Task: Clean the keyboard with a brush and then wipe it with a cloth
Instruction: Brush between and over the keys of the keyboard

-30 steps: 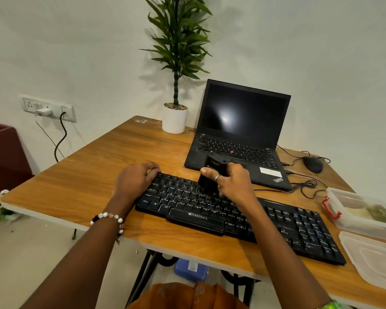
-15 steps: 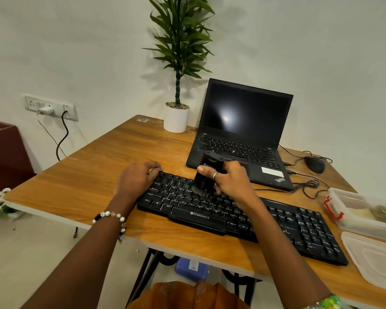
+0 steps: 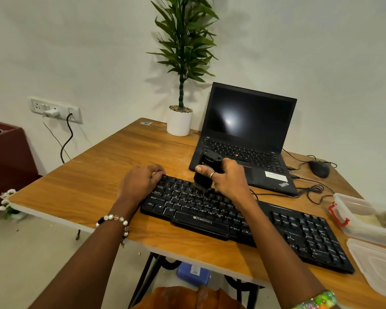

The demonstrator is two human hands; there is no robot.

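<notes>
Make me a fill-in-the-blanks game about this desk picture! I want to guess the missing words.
1. The right hand holds a black ____ on the keyboard.
2. The left hand rests on the keyboard's ____ end.
3. The plant stands in a ____ pot.
4. The laptop screen is ____.

Missing words: brush; left; white; dark

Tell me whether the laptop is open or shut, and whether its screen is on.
Open: the laptop has its lid raised and keys exposed. The screen looks off, dark with only a glare spot.
</notes>
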